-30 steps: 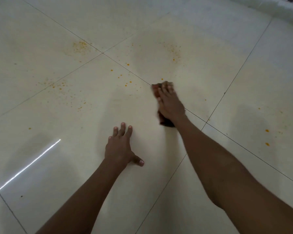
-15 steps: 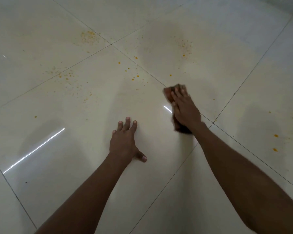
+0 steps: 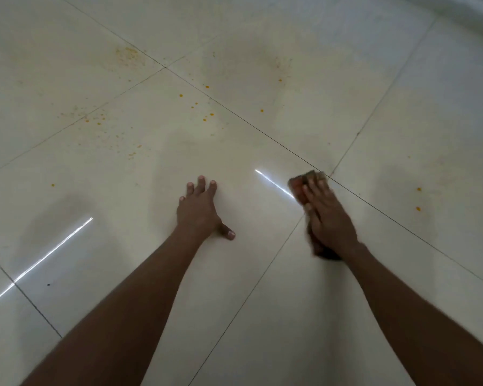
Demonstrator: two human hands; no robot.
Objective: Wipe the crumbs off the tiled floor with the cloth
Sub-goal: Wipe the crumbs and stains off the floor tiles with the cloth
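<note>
On the glossy cream tiled floor [image 3: 346,79], the right hand [image 3: 328,218] presses flat on a brown folded cloth [image 3: 301,185]; the left hand [image 3: 198,211] rests open, empty. Orange crumbs [image 3: 207,117] lie at eleven o'clock, so short strokes could miss or scatter them.

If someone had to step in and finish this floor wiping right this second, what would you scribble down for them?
Left hand: flat on the tiled floor, fingers spread, holding nothing, seemingly propping the body.
Right hand: pressing the brown cloth onto the floor with straight fingers, beside a tile joint.
Looks done: the patch right around both hands shows no crumbs.
Left: orange crumbs ahead of the left hand, a fainter scatter far left, a few to the right of the cloth. Sweep the cloth out over those next.
</note>
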